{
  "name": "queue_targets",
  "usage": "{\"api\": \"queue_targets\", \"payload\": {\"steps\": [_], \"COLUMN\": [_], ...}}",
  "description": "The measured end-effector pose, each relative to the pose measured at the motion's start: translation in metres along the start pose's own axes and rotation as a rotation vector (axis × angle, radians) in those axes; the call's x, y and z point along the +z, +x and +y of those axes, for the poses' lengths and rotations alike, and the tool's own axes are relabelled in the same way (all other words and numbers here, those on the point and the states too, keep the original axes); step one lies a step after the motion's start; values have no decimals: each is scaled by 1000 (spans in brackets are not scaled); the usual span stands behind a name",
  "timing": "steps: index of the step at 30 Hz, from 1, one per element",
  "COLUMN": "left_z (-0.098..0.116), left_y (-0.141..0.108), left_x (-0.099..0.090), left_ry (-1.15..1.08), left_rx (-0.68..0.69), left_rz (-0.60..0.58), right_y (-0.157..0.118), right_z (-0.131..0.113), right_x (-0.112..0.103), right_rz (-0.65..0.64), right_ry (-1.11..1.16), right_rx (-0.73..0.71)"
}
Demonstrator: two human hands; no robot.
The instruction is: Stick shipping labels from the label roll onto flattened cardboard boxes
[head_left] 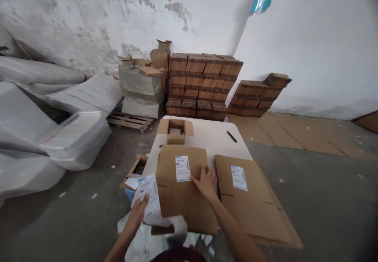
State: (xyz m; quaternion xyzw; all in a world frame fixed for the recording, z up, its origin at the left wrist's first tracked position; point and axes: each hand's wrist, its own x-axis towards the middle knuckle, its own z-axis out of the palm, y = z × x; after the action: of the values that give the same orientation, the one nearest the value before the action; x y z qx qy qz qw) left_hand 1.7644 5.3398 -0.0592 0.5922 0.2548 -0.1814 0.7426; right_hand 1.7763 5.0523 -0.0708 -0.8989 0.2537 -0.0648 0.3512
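My left hand [138,211] grips a strip of printed labels [150,193] between thumb and fingers. The strip's loose backing paper [178,225] curls down over the near edge of a flattened cardboard box [177,203]. On that box lies a white and blue shipping label [183,168]. My right hand [206,182] rests on the cardboard with fingers apart, its thumb at the label's lower right corner. To its right is a second stack of flattened boxes [251,210], whose top one bears a similar label [239,177].
The white table [212,132] carries an open small carton [176,139] and a black pen-like object [232,136]. Another open box [136,169] stands left of the table. Bundled cardboard [203,80] is stacked by the wall. Plastic-wrapped packs [76,136] lie at left, near a pallet [131,121].
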Motion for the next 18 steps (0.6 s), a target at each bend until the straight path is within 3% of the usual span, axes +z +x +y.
{"api": "queue_targets", "payload": {"steps": [3,6,8,10,15,17,18], "left_z": [6,16,25,35,52,52,49], "left_y": [-8,-21,-28,-34,-43,-45,-46], "left_x": [6,19,28,36,42,43,45], "left_ry": [-33,-114,-146,-132,-48,-37,-13], "left_rx": [-37,-57,-52,-42,121,195,204], "left_rz": [-8,9,16,-31,-175,-180,-193], "right_y": [-17,-21,-14,-5,6,5,2], "right_z": [39,54,58,67,101,93,80], "right_x": [-7,-18,-36,-72,-205,-226,-221], "right_rz": [72,188,271,338,491,491,458], "right_ry": [88,162,197,211,122,91,93], "right_rx": [209,260,258,263,365,339,284]}}
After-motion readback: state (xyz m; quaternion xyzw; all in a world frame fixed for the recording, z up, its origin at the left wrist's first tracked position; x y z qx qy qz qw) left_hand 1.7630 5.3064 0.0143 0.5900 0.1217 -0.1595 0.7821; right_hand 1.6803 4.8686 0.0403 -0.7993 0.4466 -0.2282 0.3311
